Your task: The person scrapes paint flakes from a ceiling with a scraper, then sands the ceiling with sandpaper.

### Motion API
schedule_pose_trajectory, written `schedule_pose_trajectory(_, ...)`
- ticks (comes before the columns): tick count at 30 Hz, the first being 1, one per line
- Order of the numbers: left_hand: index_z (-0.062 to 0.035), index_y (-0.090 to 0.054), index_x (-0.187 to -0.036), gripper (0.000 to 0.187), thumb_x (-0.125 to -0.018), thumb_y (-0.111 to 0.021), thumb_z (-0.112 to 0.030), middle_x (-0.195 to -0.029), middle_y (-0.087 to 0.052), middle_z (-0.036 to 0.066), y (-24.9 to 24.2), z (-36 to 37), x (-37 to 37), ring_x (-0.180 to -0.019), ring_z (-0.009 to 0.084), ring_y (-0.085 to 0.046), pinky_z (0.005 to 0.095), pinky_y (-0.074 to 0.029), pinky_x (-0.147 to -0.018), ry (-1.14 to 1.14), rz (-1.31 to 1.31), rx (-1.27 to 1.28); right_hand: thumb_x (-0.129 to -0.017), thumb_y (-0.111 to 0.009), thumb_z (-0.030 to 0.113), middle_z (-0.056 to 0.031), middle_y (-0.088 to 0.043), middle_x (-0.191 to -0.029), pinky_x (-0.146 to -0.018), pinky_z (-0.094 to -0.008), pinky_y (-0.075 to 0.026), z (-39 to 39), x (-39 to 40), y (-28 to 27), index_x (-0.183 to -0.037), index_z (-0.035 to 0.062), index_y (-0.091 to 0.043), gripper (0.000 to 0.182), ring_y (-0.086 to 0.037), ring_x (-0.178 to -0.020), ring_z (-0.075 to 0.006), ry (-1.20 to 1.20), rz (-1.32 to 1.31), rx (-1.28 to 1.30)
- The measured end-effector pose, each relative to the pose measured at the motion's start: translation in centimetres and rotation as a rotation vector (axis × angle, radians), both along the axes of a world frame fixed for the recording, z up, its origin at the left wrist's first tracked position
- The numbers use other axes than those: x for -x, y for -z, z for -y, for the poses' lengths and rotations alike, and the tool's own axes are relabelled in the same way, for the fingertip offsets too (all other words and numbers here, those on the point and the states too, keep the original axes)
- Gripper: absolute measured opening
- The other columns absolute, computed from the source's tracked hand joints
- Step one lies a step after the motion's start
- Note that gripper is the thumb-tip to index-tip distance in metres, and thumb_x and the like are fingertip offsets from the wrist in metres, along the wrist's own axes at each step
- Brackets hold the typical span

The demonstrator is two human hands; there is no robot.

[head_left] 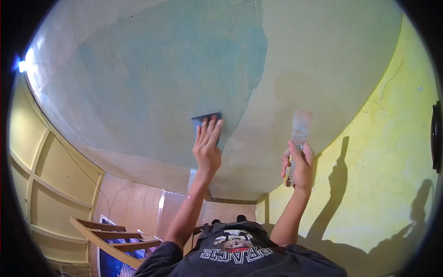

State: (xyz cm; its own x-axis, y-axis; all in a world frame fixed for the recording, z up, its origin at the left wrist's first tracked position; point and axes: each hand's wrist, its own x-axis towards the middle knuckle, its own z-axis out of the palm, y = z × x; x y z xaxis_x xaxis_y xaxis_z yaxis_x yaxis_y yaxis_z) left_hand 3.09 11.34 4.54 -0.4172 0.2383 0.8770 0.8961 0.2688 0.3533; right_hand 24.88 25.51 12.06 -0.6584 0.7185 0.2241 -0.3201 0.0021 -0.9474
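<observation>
My left hand presses a dark blue-grey flat putty spreader to a broad pale surface, fingers lying along it. Around and above the spreader spreads a large blue-green patch with an uneven right edge. To the right, my right hand is wrapped round the yellowish handle of a putty knife. Its wide blade points upward and looks smeared with pale material.
A yellow wall carrying my shadow rises at the right. Lower left stands a wooden ladder, beside battened panels. A bright lamp shines at the left edge. Brown boards line the lower background.
</observation>
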Motion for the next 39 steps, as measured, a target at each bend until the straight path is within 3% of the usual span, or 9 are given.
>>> schedule_pose_trajectory(5, -0.008, -0.065, -0.138, 0.073, -0.075, -0.045, 0.022, -0.145, -0.06, 0.015, -1.5, 3.0, 0.4, -0.143, 0.0403, -0.046, 0.0503, -0.038, -0.118, -0.029, 0.119, -0.134, -0.108, -0.052, 0.024, -0.0015, -0.051, -0.071, -0.044, -0.0264, -0.042, 1.4, 5.2, 2.5, -0.112, -0.0001, -0.053, 0.024, -0.05, -0.051, -0.0093, -0.002, -0.155, -0.036)
schedule_pose_trajectory(12, -0.0085, -0.065, -0.138, 0.067, -0.082, -0.046, 0.022, -0.147, -0.058, 0.014, -5.6, 4.2, 0.0, -0.145, 0.0406, -0.04, 0.0478, -0.039, -0.117, 0.049, 0.169, -0.048, -0.109, -0.05, 0.024, -0.0035, -0.053, -0.072, -0.043, -0.026, -0.041, 4.2, 7.7, 2.1, -0.11, -0.0013, -0.053, 0.026, -0.05, -0.049, -0.0093, -0.114, -0.194, -0.022)
schedule_pose_trajectory(19, -0.007, -0.065, -0.137, 0.07, -0.077, -0.044, 0.022, -0.146, -0.059, 0.014, -6.3, 3.7, 0.1, -0.145, 0.0389, -0.041, 0.0497, -0.036, -0.119, 0.116, 0.188, 0.011, -0.109, -0.049, 0.023, -0.0043, -0.053, -0.075, -0.042, -0.0259, -0.043, 5.3, 8.7, 1.8, -0.108, -0.0012, -0.053, 0.025, -0.049, -0.05, -0.0082, -0.063, -0.237, -0.03)
schedule_pose_trajectory(22, -0.0078, -0.063, -0.139, 0.047, -0.097, -0.051, 0.011, -0.147, -0.057, 0.016, -6.0, 3.9, 0.0, -0.146, 0.0346, -0.04, 0.0466, -0.035, -0.12, 0.122, 0.22, 0.051, -0.109, -0.048, 0.023, -0.004, -0.053, -0.075, -0.042, -0.0257, -0.043, 5.3, 8.7, 1.5, -0.108, -0.0004, -0.052, 0.024, -0.049, -0.051, -0.0076, -0.07, -0.272, -0.049)
schedule_pose_trajectory(29, -0.0049, -0.062, -0.14, 0.057, -0.091, -0.048, 0.022, -0.154, -0.05, 0.017, -5.4, 4.3, -0.1, -0.151, 0.036, -0.03, 0.0433, -0.035, -0.118, 0.161, 0.318, 0.085, -0.109, -0.048, 0.023, -0.0045, -0.051, -0.066, -0.041, -0.0283, -0.046, 5.5, 8.6, 0.2, -0.107, -0.0001, -0.051, 0.024, -0.05, -0.05, -0.0107, -0.04, -0.263, -0.057)
schedule_pose_trajectory(32, -0.0034, -0.063, -0.138, 0.059, -0.086, -0.042, 0.017, -0.145, -0.057, 0.021, -5.1, 4.1, 0.3, -0.146, 0.0429, -0.036, 0.0535, -0.03, -0.12, 0.173, 0.316, 0.058, -0.109, -0.049, 0.023, -0.0053, -0.052, -0.068, -0.041, -0.0284, -0.046, 5.9, 8.7, -0.8, -0.107, -0.0004, -0.051, 0.024, -0.049, -0.049, -0.0109, -0.016, -0.293, -0.061)
schedule_pose_trajectory(37, 0.0003, -0.063, -0.136, 0.068, -0.076, -0.04, 0.018, -0.143, -0.058, 0.025, -4.7, 4.0, 0.1, -0.146, 0.0447, -0.036, 0.0555, -0.027, -0.121, 0.157, 0.275, 0.058, -0.109, -0.049, 0.023, -0.0057, -0.053, -0.074, -0.04, -0.0281, -0.047, 6.2, 8.3, -4.5, -0.109, -0.0015, -0.052, 0.025, -0.05, -0.051, -0.0105, -0.01, -0.337, -0.125)
schedule_pose_trajectory(39, 0.0004, -0.064, -0.136, 0.067, -0.076, -0.04, 0.018, -0.143, -0.058, 0.025, -4.9, 4.0, 0.1, -0.146, 0.0451, -0.036, 0.0565, -0.027, -0.12, 0.181, 0.269, 0.054, -0.109, -0.049, 0.023, -0.0056, -0.054, -0.075, -0.04, -0.0276, -0.047, 6.7, 8.6, -6.3, -0.109, -0.0021, -0.052, 0.025, -0.05, -0.052, -0.0099, 0.046, -0.355, -0.161)
